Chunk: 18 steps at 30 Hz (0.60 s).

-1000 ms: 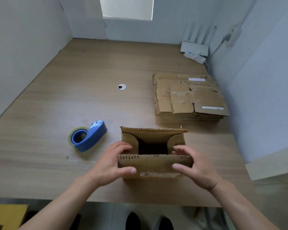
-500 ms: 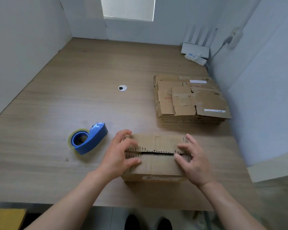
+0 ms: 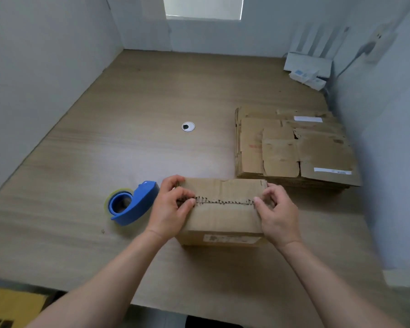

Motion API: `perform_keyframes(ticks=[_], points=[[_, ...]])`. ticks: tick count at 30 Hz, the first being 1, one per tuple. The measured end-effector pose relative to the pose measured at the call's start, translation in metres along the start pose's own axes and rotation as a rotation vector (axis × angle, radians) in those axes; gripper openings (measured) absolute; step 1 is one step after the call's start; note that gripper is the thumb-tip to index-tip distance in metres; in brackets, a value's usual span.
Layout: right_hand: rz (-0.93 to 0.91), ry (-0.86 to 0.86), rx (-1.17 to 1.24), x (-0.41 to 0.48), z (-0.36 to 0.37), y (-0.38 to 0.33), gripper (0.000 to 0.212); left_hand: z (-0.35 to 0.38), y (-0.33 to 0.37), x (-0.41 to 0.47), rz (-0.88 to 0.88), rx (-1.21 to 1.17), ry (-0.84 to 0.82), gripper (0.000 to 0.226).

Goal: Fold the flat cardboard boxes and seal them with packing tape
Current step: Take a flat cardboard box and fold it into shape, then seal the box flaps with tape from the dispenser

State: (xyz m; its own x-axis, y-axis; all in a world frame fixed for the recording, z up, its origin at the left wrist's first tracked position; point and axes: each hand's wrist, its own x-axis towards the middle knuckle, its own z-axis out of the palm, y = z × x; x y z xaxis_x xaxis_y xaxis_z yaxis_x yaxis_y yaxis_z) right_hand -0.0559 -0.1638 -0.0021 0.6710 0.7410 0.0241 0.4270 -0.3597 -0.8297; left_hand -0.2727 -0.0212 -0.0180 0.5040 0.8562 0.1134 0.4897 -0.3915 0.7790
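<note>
Brown box [image 3: 223, 218] was seen near table [image 3: 128, 110] front, flaps folded shut, ragged seam across top. Ends were gripped by left hand [image 3: 168, 210] and right hand [image 3: 278, 220], fingers curled over flaps.

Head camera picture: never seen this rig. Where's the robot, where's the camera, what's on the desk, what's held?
There is no robot. A person works bare-handed, and one wide-angle camera on their head looks forward and down, so both arms enter from the bottom edge. The left hand and right hand grip the two ends of a cardboard box, holding its top flaps shut along the middle seam; no tape shows on it. On the table lie a blue tape dispenser left of the box, a stack of flat cardboard boxes behind it to the right, a round cable grommet and a white router in the far corner.
</note>
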Motion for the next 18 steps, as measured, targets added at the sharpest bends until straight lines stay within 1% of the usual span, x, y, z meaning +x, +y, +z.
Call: perform_keyframes(ticks=[1,3,4,5,6,9,10,11,13,14,15,16,18], points=[[-0.015,-0.048,-0.057,0.007,0.000,-0.002,0.010,0.000,0.000,0.005,-0.004,0.012,0.002,0.007],[-0.009,-0.211,-0.218,0.019,0.000,-0.003,0.035,0.001,-0.002,0.010,-0.004,0.030,-0.002,0.007],[0.022,-0.289,-0.294,0.022,0.001,-0.003,0.043,0.001,-0.002,0.010,-0.004,0.036,-0.006,0.007],[0.051,-0.336,-0.342,0.022,0.002,-0.005,0.046,0.001,-0.003,0.009,0.000,0.044,-0.010,0.007],[0.072,-0.352,-0.373,0.021,0.005,-0.006,0.048,0.001,-0.003,0.007,0.007,0.054,-0.018,0.007],[0.050,-0.290,-0.432,0.018,0.010,-0.007,0.052,-0.002,0.000,0.005,0.036,0.061,-0.042,0.006],[0.042,-0.282,-0.432,0.017,0.011,-0.007,0.054,-0.004,0.002,0.004,0.033,0.046,-0.047,0.011],[0.040,-0.285,-0.428,0.018,0.010,-0.007,0.056,-0.009,0.002,0.003,0.019,0.017,-0.021,0.021],[0.039,-0.293,-0.430,0.018,0.010,-0.006,0.059,-0.021,-0.008,-0.002,-0.066,-0.018,0.126,0.037],[0.035,-0.288,-0.431,0.018,0.010,-0.006,0.059,-0.028,-0.021,-0.006,-0.121,0.039,0.205,0.039],[0.031,-0.280,-0.432,0.018,0.011,-0.006,0.059,-0.035,-0.036,-0.009,-0.190,0.153,0.248,0.041],[0.031,-0.269,-0.432,0.018,0.011,-0.007,0.059,-0.042,-0.052,-0.011,-0.271,0.290,0.238,0.048],[0.034,-0.248,-0.431,0.017,0.012,-0.008,0.058,-0.051,-0.077,-0.013,-0.427,0.521,0.097,0.064]])
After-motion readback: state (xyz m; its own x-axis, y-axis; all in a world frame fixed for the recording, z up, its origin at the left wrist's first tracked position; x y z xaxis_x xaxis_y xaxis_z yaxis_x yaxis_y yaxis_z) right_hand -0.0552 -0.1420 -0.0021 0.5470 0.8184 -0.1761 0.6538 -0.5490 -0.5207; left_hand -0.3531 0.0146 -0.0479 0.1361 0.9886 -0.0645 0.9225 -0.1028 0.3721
